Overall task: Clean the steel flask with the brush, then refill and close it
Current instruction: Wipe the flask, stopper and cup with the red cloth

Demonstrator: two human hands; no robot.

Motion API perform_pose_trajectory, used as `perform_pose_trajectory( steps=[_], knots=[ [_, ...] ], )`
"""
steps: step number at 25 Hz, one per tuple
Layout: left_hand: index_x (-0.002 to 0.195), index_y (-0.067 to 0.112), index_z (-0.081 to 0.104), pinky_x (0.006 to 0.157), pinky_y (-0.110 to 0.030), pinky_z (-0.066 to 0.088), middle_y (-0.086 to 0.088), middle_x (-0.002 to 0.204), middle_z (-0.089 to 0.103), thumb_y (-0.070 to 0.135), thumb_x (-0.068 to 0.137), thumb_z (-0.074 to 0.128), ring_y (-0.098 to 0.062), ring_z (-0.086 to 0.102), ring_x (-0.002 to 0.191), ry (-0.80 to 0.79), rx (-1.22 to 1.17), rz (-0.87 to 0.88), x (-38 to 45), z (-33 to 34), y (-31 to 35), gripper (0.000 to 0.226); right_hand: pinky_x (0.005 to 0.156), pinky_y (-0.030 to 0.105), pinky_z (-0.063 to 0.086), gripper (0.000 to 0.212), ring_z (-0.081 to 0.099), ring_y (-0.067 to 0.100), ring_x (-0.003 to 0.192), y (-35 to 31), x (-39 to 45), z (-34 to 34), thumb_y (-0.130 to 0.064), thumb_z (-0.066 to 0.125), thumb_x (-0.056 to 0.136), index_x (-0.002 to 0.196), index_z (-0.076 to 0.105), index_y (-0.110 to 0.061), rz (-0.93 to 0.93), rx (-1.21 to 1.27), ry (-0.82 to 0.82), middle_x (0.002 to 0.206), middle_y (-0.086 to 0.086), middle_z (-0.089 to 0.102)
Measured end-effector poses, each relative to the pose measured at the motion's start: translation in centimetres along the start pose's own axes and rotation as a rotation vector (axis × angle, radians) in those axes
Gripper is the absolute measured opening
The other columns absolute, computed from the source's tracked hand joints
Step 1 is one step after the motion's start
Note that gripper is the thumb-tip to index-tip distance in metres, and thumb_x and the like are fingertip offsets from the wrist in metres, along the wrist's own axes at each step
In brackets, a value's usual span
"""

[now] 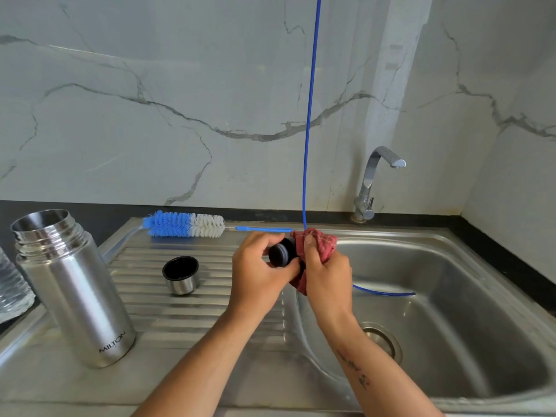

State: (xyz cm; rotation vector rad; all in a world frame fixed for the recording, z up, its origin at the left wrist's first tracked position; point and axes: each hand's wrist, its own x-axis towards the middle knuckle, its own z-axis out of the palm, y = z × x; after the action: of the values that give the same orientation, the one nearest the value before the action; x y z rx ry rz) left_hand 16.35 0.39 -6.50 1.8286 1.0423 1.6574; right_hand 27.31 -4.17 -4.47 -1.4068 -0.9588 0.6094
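Observation:
The steel flask (75,290) stands upright and uncapped on the left of the draining board. Its steel cup lid (181,275) sits mouth up on the ribs to the right of it. A blue and white bottle brush (183,224) lies along the back rim of the sink unit. My left hand (258,266) grips the black inner stopper (281,251) above the board's right end. My right hand (328,275) holds a red checked cloth (316,245) against the stopper.
The steel sink basin (451,296) with its drain (382,338) lies to the right. A chrome tap (373,182) stands behind it. A thin blue hose (310,115) hangs from above into the basin. A clear ribbed container (12,290) sits at the far left.

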Motion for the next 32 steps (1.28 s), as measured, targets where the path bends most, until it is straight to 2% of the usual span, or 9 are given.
perform_pose_trajectory(
  steps=[2, 7, 12, 15, 18, 20, 23, 27, 32],
  knots=[
    [0.094, 0.017, 0.075, 0.080, -0.039, 0.057, 0.009, 0.092, 0.071, 0.014, 0.063, 0.092, -0.008, 0.065, 0.088, -0.008, -0.028, -0.052, 0.0, -0.1, 0.2, 0.035, 0.046, 0.032, 0.053, 0.049, 0.056, 0.011, 0.046, -0.2, -0.2, -0.1, -0.033, 0.054, 0.105, 0.078, 0.071, 0.004, -0.043, 0.032, -0.016, 0.052, 0.008, 0.062],
    [0.099, 0.015, 0.075, 0.076, -0.046, 0.062, 0.009, 0.094, 0.069, 0.019, 0.062, 0.087, -0.010, 0.065, 0.091, -0.075, -0.073, -0.017, -0.2, -0.1, -0.1, 0.039, 0.075, 0.061, 0.060, 0.044, 0.074, 0.038, 0.077, 0.1, 0.7, -0.5, -0.042, 0.053, 0.104, 0.093, 0.074, -0.005, 0.023, 0.085, -0.105, 0.083, 0.023, 0.074],
    [0.103, 0.021, 0.071, 0.082, -0.034, 0.061, 0.009, 0.095, 0.076, 0.009, 0.069, 0.091, -0.008, 0.072, 0.090, -0.143, -0.077, -0.195, 0.4, -0.9, -0.1, 0.040, 0.045, 0.026, 0.047, 0.045, 0.054, 0.012, 0.043, -0.7, 0.3, -1.0, -0.038, 0.053, 0.106, 0.084, 0.076, -0.006, -0.096, 0.058, -0.061, 0.049, 0.004, 0.059],
    [0.118, 0.028, 0.068, 0.086, -0.030, 0.058, 0.009, 0.103, 0.073, 0.026, 0.067, 0.088, -0.009, 0.073, 0.093, -0.251, -0.001, -0.357, 0.8, -1.4, -0.5, 0.055, 0.044, 0.022, 0.042, 0.041, 0.053, 0.016, 0.046, -0.9, 0.3, -1.2, -0.039, 0.052, 0.106, 0.088, 0.078, -0.012, -0.126, 0.153, -0.079, 0.062, 0.017, 0.068],
    [0.105, 0.016, 0.077, 0.092, -0.038, 0.058, -0.011, 0.109, 0.078, 0.017, 0.076, 0.084, -0.021, 0.075, 0.098, -0.283, -0.376, -0.628, 1.9, -2.3, -0.5, 0.030, 0.050, 0.023, 0.051, 0.040, 0.073, 0.017, 0.066, -1.0, 0.6, -1.2, -0.041, 0.051, 0.106, 0.103, 0.078, -0.011, -0.049, 0.319, -0.055, 0.084, 0.015, 0.078],
    [0.109, 0.012, 0.074, 0.091, -0.034, 0.055, -0.011, 0.110, 0.078, 0.019, 0.079, 0.080, -0.021, 0.074, 0.098, -0.214, -0.648, -0.739, 2.4, -2.9, 0.0, 0.031, 0.070, 0.032, 0.061, 0.037, 0.078, 0.026, 0.085, -0.9, 0.9, -1.3, -0.039, 0.051, 0.106, 0.109, 0.078, -0.014, 0.039, 0.420, -0.018, 0.092, 0.009, 0.080],
    [0.115, 0.009, 0.070, 0.090, -0.033, 0.055, -0.011, 0.110, 0.077, 0.016, 0.074, 0.079, -0.023, 0.072, 0.102, -0.149, -0.815, -0.736, 2.5, -2.8, 0.1, 0.043, 0.083, 0.051, 0.063, 0.034, 0.077, 0.033, 0.086, -0.7, 0.4, -0.4, -0.036, 0.052, 0.107, 0.103, 0.079, -0.015, 0.087, 0.391, -0.068, 0.091, 0.013, 0.079],
    [0.118, 0.008, 0.071, 0.090, -0.036, 0.059, -0.011, 0.111, 0.077, 0.008, 0.071, 0.088, -0.026, 0.074, 0.105, -0.148, -0.616, -0.578, 1.6, -1.8, 0.2, 0.050, 0.053, 0.034, 0.054, 0.037, 0.060, 0.027, 0.064, -0.7, -0.7, 0.5, -0.036, 0.055, 0.105, 0.088, 0.075, -0.010, 0.050, 0.270, -0.102, 0.068, 0.015, 0.065],
    [0.107, 0.019, 0.077, 0.090, -0.033, 0.059, -0.002, 0.099, 0.080, 0.008, 0.070, 0.090, -0.020, 0.075, 0.097, -0.191, -0.386, -0.415, 0.3, -0.5, 0.6, 0.040, 0.078, 0.056, 0.060, 0.042, 0.073, 0.041, 0.077, 0.1, 0.1, 0.0, -0.035, 0.055, 0.105, 0.093, 0.072, 0.001, 0.066, 0.225, -0.079, 0.086, 0.029, 0.072]
  ],
)
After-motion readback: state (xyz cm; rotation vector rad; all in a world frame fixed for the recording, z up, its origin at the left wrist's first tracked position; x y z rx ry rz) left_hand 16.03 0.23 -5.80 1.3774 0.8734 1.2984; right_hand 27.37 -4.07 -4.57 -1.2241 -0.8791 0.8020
